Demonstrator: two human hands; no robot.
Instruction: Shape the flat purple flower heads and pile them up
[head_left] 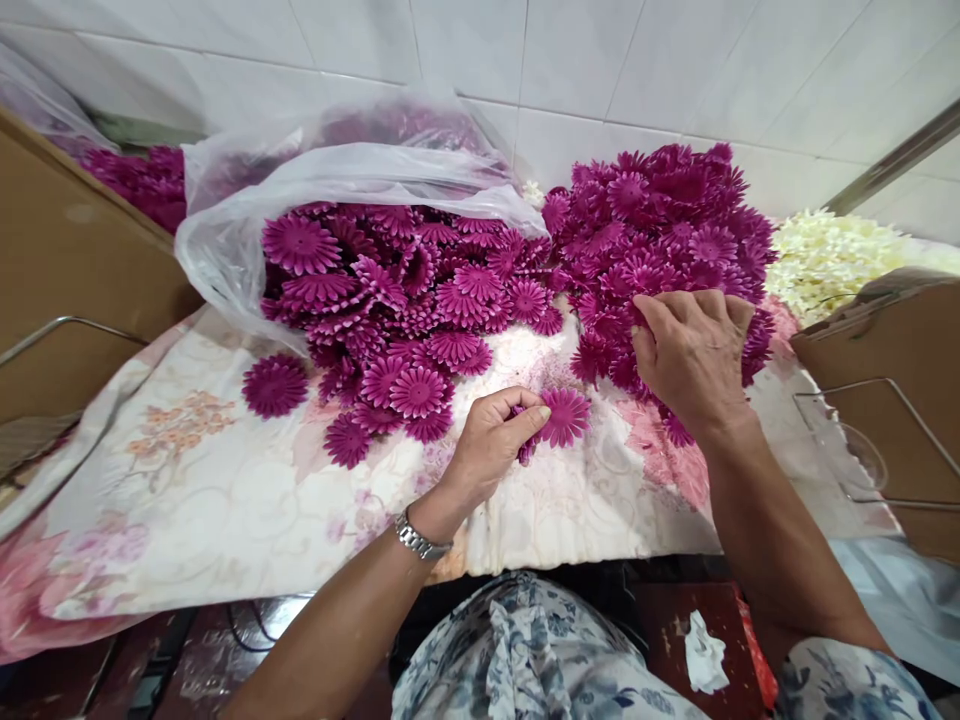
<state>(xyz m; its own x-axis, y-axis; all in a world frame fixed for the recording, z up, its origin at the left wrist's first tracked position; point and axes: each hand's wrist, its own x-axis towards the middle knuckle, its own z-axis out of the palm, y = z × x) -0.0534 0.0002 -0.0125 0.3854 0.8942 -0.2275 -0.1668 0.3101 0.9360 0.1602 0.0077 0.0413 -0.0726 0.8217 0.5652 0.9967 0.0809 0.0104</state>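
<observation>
My left hand, with a metal watch at its wrist, is closed in a pinch on purple artificial flowers. A flat purple flower shows just past the thumb tip; whether it is held or lies on the cloth is unclear. At the right, my right hand is bent over a tall heap of purple flowers. Its fingers curl down into the heap, and the fingertips are hidden. More such flowers spill from an open clear plastic bag at the centre left.
A floral cloth covers the table. One loose purple flower lies left of the spill. Cardboard boxes stand at the left and right. Cream-coloured flowers are piled at the far right. A tiled wall rises behind.
</observation>
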